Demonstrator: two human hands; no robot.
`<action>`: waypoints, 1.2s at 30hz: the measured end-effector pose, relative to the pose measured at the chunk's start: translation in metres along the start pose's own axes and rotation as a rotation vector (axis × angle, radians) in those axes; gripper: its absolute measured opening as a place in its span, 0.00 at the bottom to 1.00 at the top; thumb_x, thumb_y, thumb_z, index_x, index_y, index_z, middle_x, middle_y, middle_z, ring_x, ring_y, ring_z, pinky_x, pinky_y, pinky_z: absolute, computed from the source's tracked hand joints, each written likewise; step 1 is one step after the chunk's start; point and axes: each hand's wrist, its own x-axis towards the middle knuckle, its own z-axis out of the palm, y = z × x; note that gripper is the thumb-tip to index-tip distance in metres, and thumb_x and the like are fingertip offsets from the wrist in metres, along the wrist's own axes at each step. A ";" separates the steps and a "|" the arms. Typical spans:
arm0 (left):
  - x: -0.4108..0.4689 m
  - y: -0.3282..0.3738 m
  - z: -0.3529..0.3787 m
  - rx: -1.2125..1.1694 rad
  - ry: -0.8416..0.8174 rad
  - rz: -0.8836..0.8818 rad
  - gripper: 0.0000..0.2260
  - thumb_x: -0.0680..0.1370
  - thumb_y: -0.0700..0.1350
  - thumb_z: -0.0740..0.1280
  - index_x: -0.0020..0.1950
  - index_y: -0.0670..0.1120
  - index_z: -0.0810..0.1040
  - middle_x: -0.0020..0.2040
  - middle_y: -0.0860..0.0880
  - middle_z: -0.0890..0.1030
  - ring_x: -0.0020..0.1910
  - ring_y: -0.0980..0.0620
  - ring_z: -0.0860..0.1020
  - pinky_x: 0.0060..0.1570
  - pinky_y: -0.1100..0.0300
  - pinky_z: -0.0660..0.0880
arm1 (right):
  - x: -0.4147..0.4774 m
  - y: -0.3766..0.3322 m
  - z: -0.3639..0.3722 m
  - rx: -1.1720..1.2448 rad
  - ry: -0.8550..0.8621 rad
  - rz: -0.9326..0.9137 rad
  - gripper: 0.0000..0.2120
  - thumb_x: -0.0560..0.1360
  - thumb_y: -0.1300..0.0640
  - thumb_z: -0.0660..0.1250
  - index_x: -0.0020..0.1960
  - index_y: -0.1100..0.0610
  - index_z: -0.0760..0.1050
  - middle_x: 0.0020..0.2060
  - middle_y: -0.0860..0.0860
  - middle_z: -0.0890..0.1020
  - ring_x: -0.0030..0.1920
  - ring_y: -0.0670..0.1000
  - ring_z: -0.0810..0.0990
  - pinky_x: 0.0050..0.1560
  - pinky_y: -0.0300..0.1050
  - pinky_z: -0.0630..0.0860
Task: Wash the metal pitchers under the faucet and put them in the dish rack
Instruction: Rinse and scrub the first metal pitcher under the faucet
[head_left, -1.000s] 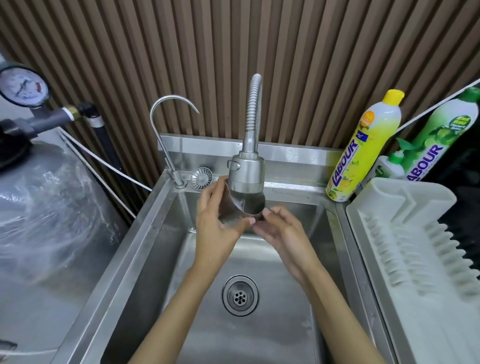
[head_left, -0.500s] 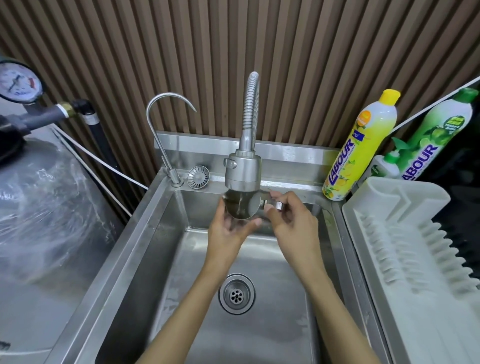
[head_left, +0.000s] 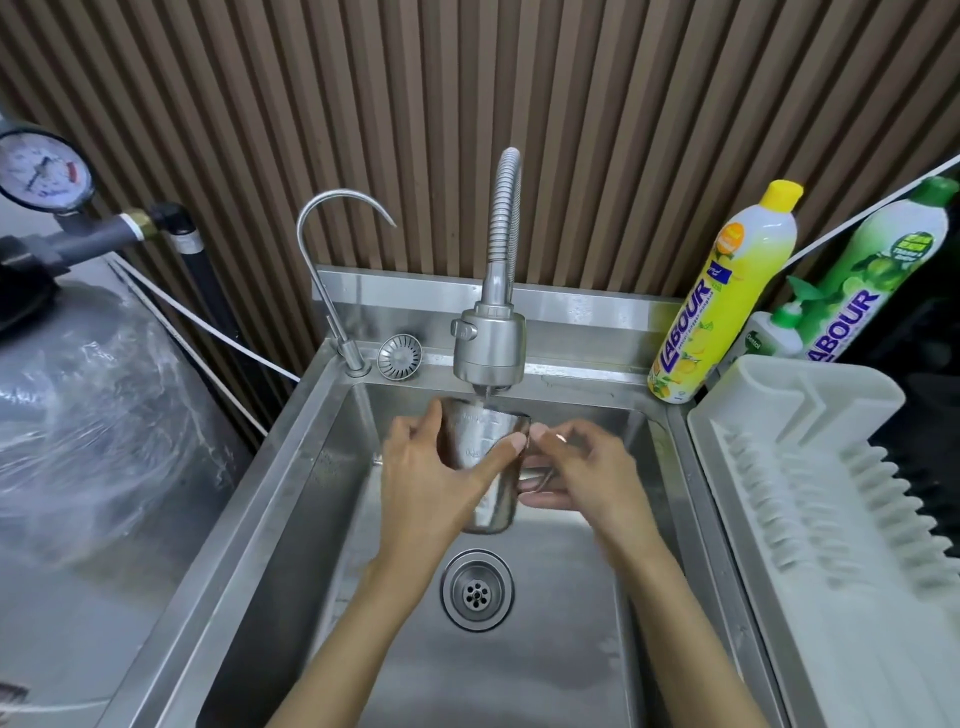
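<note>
Both hands hold one pitcher (head_left: 485, 467) under the faucet (head_left: 488, 348), above the sink (head_left: 291, 493): left hand (head_left: 431, 478) wraps its body at 9 o'clock, right hand (head_left: 582, 473) grips the handle at 3 o'clock.

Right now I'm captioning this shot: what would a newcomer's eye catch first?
Centre frame, the left hand and right hand hold a metal pitcher under the running faucet, over the sink. At right stand a yellow soap bottle and a white dish rack.
</note>
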 end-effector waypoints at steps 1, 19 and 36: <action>-0.003 0.001 0.003 -0.049 -0.024 -0.030 0.34 0.59 0.71 0.68 0.57 0.51 0.76 0.48 0.49 0.74 0.52 0.50 0.75 0.50 0.63 0.69 | -0.001 -0.009 -0.004 -0.137 0.051 -0.054 0.09 0.74 0.54 0.67 0.42 0.60 0.74 0.39 0.60 0.84 0.35 0.59 0.84 0.37 0.53 0.83; -0.006 0.010 -0.005 0.132 0.266 0.127 0.46 0.58 0.72 0.61 0.70 0.48 0.69 0.52 0.48 0.71 0.56 0.47 0.69 0.52 0.55 0.65 | 0.005 0.019 0.013 0.334 -0.209 0.025 0.06 0.76 0.58 0.63 0.43 0.61 0.72 0.36 0.55 0.83 0.34 0.51 0.84 0.39 0.44 0.83; 0.009 0.000 0.003 -0.392 0.137 0.314 0.36 0.61 0.45 0.75 0.63 0.64 0.65 0.58 0.65 0.71 0.62 0.64 0.70 0.59 0.69 0.67 | 0.014 0.024 0.006 0.412 -0.288 -0.071 0.08 0.73 0.65 0.66 0.38 0.60 0.69 0.54 0.57 0.81 0.58 0.48 0.80 0.63 0.43 0.74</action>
